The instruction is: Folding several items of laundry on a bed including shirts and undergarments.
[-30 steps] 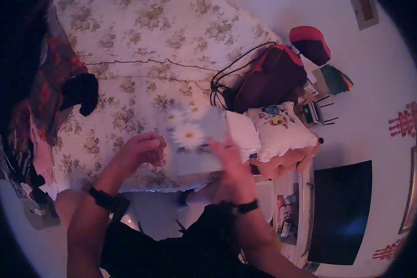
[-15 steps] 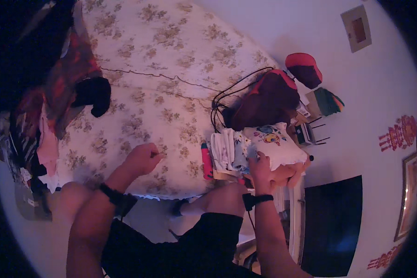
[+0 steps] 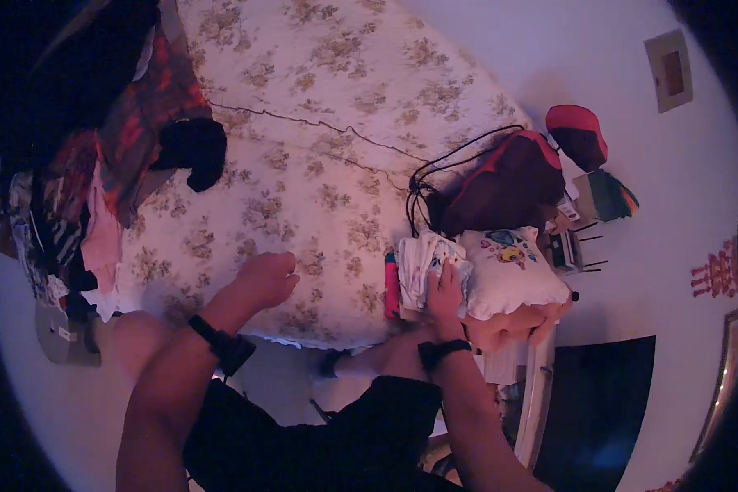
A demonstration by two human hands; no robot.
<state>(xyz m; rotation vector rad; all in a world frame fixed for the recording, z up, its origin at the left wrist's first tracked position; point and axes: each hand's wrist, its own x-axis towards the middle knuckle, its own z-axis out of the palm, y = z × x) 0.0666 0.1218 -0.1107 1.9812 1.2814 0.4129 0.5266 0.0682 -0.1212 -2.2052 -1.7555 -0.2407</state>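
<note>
My right hand (image 3: 444, 297) rests with its fingers stretched out on a small stack of folded white printed cloths (image 3: 420, 266). Just right of the stack lies a white pillow (image 3: 512, 283) with a colourful cartoon print, on top of a peach-coloured cloth (image 3: 517, 325). A red bottle-like item (image 3: 392, 287) with a green end is at the stack's left edge. My left hand (image 3: 268, 280) hovers over the floral bed cover (image 3: 328, 238), fingers curled in, and nothing shows in them. Both wrists wear black bands.
Beyond the pillow sit a dark red bag (image 3: 504, 184) with black cords and a red-and-black cap-like item (image 3: 578, 135). Piled clothes (image 3: 102, 221) and a black garment (image 3: 193, 152) cover the bed's left side. A thin cable (image 3: 320, 125) crosses the bed. A dark panel (image 3: 594, 410) stands at lower right.
My right hand has moved left from the pillow's edge onto the folded cloths, fingers now flatter. The light-blue cloth on the stack is mostly out of sight. The whole view has shifted.
</note>
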